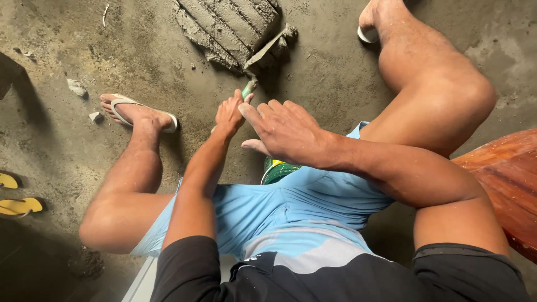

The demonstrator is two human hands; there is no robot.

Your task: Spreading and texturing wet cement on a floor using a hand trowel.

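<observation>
Left hand [229, 112] is clamped on a green-handled metal trowel [263, 56], whose blade lies in the grey wet mortar heap [229, 25] on the concrete floor [67, 45]. Right hand [282, 128], fingers spread, empty, hovers above a green round can [277, 170] between the knees.

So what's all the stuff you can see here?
mortar heap: one, grey, ridged, top middle of the floor
trowel: one, grey blade on the heap, green handle by the left hand
can: one, green and yellow, between the knees, mostly hidden
yellow sandals: two, left edge
rubble bits: a few, pale, upper left
wooden surface: one, reddish brown, right edge
concrete floor: grey, all around
white sandals: two, on the feet
shorts: light blue
left hand: on the trowel handle
right hand: open, above the can
</observation>
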